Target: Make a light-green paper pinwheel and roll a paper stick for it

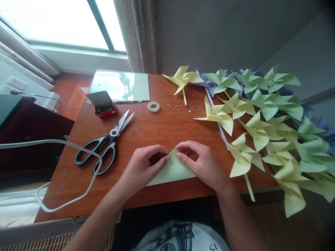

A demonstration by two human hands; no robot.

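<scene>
At the near edge of the desk (146,132) a folded paper triangle (172,171) lies flat, its top corner pinched between the fingertips of the left hand (142,167) and right hand (201,162).

Both hands (142,167) (201,164) fingertip-to-fingertip, seemingly pinching.

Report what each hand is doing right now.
Left hand: fingers pinching the top corner of the folded green paper.
Right hand: fingers pinching the same corner.
</scene>
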